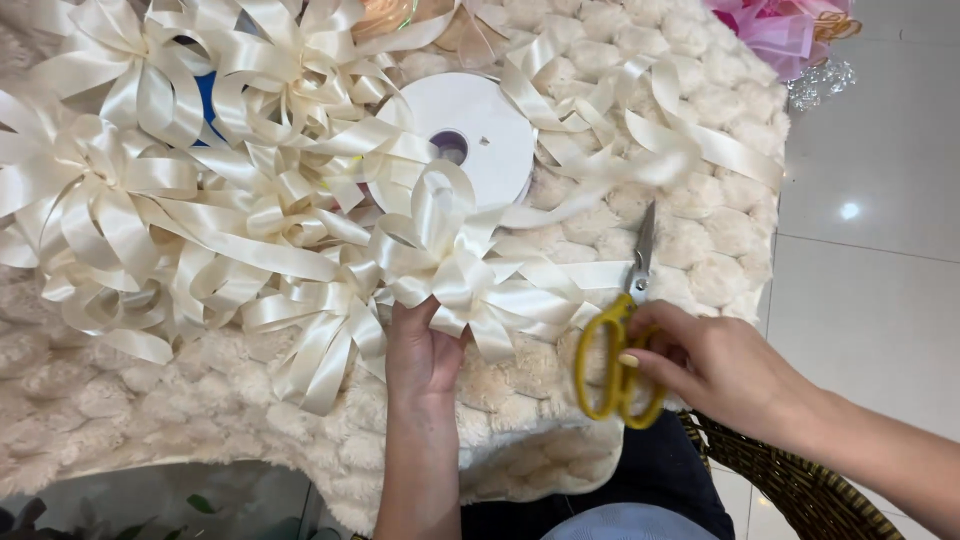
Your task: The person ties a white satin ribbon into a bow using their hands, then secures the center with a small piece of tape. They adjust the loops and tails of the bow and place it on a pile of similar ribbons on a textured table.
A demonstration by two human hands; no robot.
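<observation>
My left hand grips a cream satin ribbon bow from below, holding it over a fluffy cream blanket. My right hand holds yellow-handled scissors by the loops, blades pointing away and closed, just right of the bow. A white ribbon spool lies flat behind the bow, with a loose ribbon strand running off to the right.
Several finished cream bows are piled on the left of the blanket. Pink wrapping material sits at the top right. White floor tiles lie to the right, and a wicker basket rim shows at the bottom right.
</observation>
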